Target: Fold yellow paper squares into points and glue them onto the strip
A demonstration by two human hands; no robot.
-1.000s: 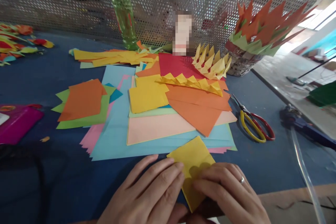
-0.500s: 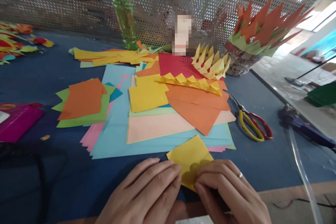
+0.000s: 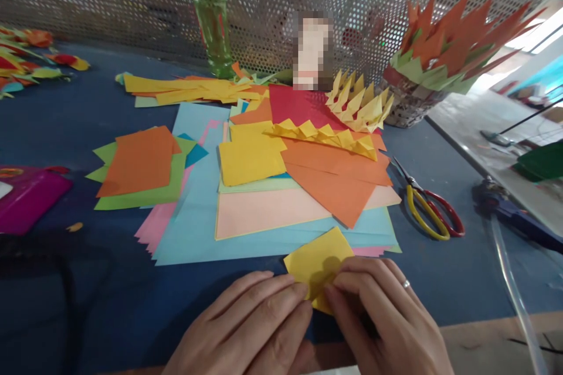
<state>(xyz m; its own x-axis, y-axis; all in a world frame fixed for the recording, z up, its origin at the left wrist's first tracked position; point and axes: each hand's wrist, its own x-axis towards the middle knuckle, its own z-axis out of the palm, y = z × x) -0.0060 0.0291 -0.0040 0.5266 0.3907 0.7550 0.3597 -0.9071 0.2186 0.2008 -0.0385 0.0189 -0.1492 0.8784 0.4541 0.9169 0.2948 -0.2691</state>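
Observation:
A small yellow paper square [image 3: 317, 258] lies at the near edge of the blue table [image 3: 65, 129], in front of a stack of coloured sheets. My left hand [image 3: 250, 328] presses flat on its left part, fingers together and stretched forward. My right hand [image 3: 382, 316], with a ring on one finger, covers the paper's lower right part, fingertips pinching its folded edge. Both hands meet at the paper's near edge.
Large light-blue, pink and orange sheets [image 3: 272, 205] lie ahead, with a folded yellow zigzag strip [image 3: 323, 136] on top. Scissors [image 3: 428, 208] and a glue gun [image 3: 505, 211] lie to the right. A green bottle [image 3: 213, 23], a basket [image 3: 409, 105] and a pink pouch [image 3: 26, 196] stand around.
The near part of the yellow paper has been folded up, so less of it shows. Both hands have slid slightly forward over it.

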